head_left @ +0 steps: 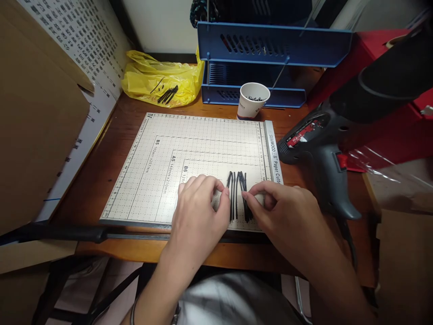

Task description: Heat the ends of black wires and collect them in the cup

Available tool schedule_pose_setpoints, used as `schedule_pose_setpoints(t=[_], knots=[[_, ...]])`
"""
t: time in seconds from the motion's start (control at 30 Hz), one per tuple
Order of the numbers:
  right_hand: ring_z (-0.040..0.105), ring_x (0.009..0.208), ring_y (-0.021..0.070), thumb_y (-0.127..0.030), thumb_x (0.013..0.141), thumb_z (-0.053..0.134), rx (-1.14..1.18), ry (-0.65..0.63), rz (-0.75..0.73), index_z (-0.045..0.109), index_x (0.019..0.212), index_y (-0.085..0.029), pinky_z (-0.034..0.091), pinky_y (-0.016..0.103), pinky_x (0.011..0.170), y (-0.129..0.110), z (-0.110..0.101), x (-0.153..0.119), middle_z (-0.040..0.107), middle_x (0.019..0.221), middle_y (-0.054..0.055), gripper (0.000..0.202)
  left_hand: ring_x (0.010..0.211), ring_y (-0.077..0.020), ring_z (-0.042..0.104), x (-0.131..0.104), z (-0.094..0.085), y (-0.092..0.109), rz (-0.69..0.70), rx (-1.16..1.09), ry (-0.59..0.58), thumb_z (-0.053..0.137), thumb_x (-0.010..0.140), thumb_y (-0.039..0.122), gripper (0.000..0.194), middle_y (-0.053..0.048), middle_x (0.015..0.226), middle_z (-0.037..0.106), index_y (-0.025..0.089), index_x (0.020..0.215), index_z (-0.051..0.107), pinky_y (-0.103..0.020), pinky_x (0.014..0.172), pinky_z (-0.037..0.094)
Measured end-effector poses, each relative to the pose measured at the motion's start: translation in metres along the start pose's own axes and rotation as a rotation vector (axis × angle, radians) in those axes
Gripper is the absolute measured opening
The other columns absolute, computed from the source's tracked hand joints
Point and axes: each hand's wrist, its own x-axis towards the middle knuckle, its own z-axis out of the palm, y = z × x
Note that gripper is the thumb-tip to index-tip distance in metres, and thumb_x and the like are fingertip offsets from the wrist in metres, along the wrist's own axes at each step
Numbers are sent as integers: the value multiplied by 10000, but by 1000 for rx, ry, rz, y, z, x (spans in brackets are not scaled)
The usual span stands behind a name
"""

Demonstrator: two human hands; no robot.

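Several thin black lengths (pixel 236 196), like wire or narrow tubing, lie side by side at the near right of the gridded paper cutter (pixel 149 180). They form a looser group on the left and a tighter bundle (pixel 246 205) on the right. My left hand (pixel 203 203) is closed, with thumb and forefinger pinching at the leftmost length. From the other side, the thumb and forefinger of my right hand (pixel 282 207) pinch at the right bundle. The other fingers of both hands are curled in.
A paper cup (pixel 253 100) holding small black bits stands behind the cutter. More black pieces lie on a yellow plastic bag (pixel 162 79). A blue letter tray (pixel 250 43) is at the back. A heat gun (pixel 324 153) rests at right; the cutter's handle (pixel 72 232) projects left.
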Motion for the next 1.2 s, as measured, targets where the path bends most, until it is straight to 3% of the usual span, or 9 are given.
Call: schedule_pose_setpoints(t=[0.27,0.57,0.77,1.2], knots=[[420,537,154,-367,899,645,-36,20,0,713,769,-257,277,324,640,1,-1,-1,547,559,-29,184,768,-193,530,0,3,0,12,27,28,521,949,215,159,-4,745,566,215,790,539,-382,768,397],[405,546,154,-359,903,612,-36,12,12,704,788,-246,249,316,619,0,0,-2,521,569,-24,186,767,-198,537,-2,-3,-2,53,-23,-39,558,945,270,148,-2,745,584,216,827,631,-393,772,374],[407,548,158,-423,909,615,-22,-8,34,695,796,-240,233,313,611,-2,1,0,506,558,-27,229,751,-202,529,-2,-1,-2,51,-1,-26,658,931,350,169,5,725,563,213,842,618,-389,766,377],[397,546,150,-417,886,601,48,-12,85,696,780,-270,210,309,582,4,3,0,485,557,-31,204,758,-199,523,-2,0,0,25,-1,-23,669,882,296,120,20,710,518,204,829,612,-376,778,353]])
